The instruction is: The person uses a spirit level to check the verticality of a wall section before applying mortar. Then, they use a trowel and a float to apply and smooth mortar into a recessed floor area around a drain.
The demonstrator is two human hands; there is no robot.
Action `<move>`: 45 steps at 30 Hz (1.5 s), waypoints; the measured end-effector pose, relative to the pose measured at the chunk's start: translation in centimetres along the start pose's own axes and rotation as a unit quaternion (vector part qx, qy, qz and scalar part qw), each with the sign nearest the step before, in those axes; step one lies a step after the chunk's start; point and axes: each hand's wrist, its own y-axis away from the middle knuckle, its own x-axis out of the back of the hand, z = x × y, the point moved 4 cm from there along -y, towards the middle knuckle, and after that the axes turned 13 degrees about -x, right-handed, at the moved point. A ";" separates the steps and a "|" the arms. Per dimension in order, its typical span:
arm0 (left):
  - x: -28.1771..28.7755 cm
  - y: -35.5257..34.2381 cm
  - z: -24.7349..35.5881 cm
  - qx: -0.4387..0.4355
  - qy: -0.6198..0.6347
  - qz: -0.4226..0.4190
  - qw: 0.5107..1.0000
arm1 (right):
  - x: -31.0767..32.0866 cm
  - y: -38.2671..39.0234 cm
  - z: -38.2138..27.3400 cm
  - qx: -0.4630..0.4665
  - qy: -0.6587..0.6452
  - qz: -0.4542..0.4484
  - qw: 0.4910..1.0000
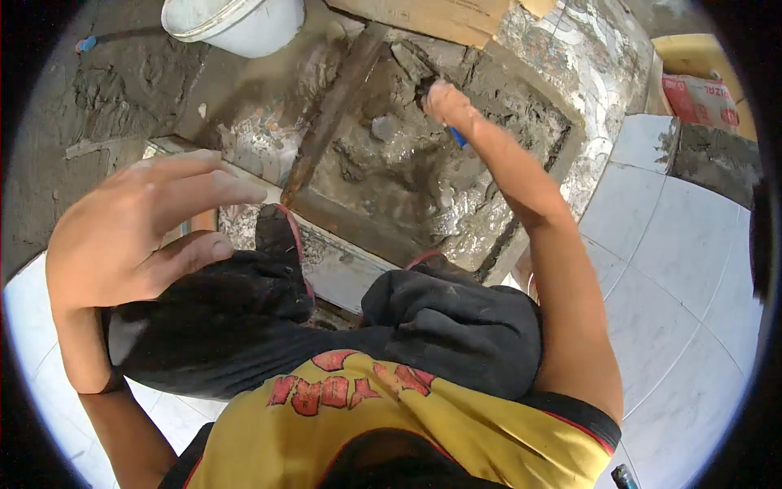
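Observation:
My right hand [446, 104] grips a trowel with a blue handle [459, 138], its muddy blade [411, 61] at the far part of a square bed of wet grey mortar [375, 171]. The mortar is lumpy and glossy, inside a dark edging. My left hand [151, 232] is raised at the left above my dark-clad leg, fingers curved and apart, holding nothing.
A white bucket [232, 28] stands at the top left beside rough grey mortar [106, 106]. Cardboard [444, 16] lies at the top. White tiles [668, 277] cover the right side, with a red-and-white bag [696, 102] beyond. A tool end [624, 477] shows bottom right.

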 end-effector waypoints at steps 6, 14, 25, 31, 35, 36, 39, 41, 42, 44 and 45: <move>-0.9 0.3 0.4 -0.026 0.001 0.024 0.999 | -2.9 3.2 3.6 0.074 0.054 0.061 0.994; -1.1 1.7 0.3 -0.116 -0.013 0.101 0.988 | -1.3 7.3 6.5 0.023 -0.019 0.020 0.999; -2.9 2.5 4.3 -0.224 -0.059 -0.033 0.972 | 8.7 -2.7 -2.7 0.011 -0.135 -0.171 0.976; -2.9 4.7 4.4 -0.212 -0.059 0.014 0.975 | 10.7 -5.7 -6.3 0.023 0.064 -0.194 0.979; -2.8 5.1 4.6 -0.186 -0.060 0.022 0.981 | 12.5 -1.8 -12.5 0.014 0.266 -0.130 0.955; -2.8 5.1 4.6 -0.179 -0.063 0.020 0.982 | 12.4 -0.8 -12.8 0.009 0.316 -0.111 0.942; -2.7 4.9 4.6 -0.220 -0.076 0.026 0.972 | 9.4 1.6 -11.4 0.079 0.299 -0.034 0.951; -2.6 4.4 4.1 -0.241 -0.063 0.014 0.968 | 6.9 4.0 -10.8 0.096 0.240 -0.032 0.965; -2.6 4.4 3.9 -0.244 -0.058 0.012 0.968 | 5.8 5.9 -11.4 0.107 0.250 -0.042 0.961; -3.0 4.3 3.1 -0.240 -0.062 -0.016 0.969 | 7.0 7.8 -10.9 0.089 0.202 -0.092 0.971; -2.8 4.6 3.2 -0.239 -0.063 -0.016 0.969 | 7.6 8.4 -10.3 0.070 0.154 -0.144 0.975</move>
